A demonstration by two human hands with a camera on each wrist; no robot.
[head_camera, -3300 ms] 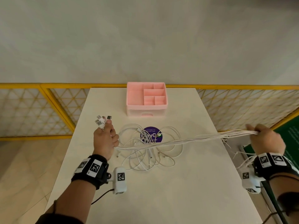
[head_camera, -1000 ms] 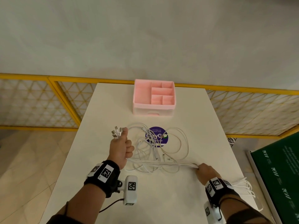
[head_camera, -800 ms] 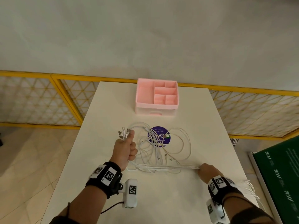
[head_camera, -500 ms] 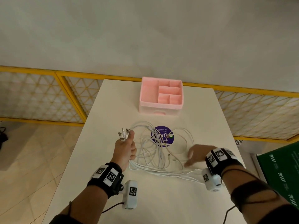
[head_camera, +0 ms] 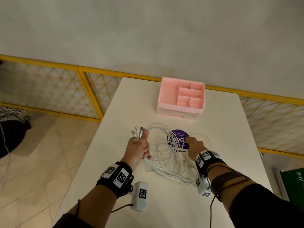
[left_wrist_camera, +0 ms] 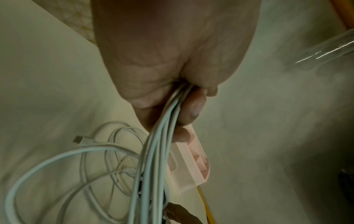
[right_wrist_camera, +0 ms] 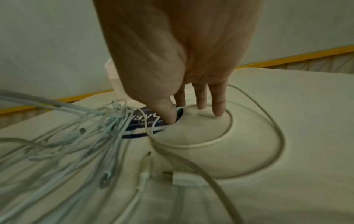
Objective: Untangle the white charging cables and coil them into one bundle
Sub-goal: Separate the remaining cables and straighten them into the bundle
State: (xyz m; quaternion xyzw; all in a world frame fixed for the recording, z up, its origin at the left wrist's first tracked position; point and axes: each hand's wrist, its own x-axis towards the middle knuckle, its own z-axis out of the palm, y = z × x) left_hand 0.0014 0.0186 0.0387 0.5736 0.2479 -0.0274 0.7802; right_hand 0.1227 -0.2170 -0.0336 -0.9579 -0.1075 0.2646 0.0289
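Note:
Several white charging cables [head_camera: 166, 155] lie in a loose tangle on the white table [head_camera: 222, 129]. My left hand [head_camera: 139, 148] grips a bunch of them in a fist. Their plug ends [head_camera: 137, 134] stick up above the thumb, and the strands [left_wrist_camera: 159, 144] trail down out of the fist. My right hand [head_camera: 194, 145] reaches over the tangle with straight fingers [right_wrist_camera: 217, 103]. Its fingertips touch the table and a cable loop [right_wrist_camera: 220, 136] at the edge of a purple round sticker [head_camera: 178, 140]. It holds nothing. Loose plugs [right_wrist_camera: 184, 178] lie near its wrist.
A pink compartment organizer [head_camera: 181, 97] stands at the far middle of the table. A yellow mesh railing [head_camera: 49, 89] runs behind and to both sides. A green board [head_camera: 294, 183] is off the right edge. A black bag [head_camera: 9, 137] lies on the floor at the left.
My right hand has let go of the stretched strands at the front right and moved forward and left onto the tangle by the sticker. My left hand still grips the plug ends.

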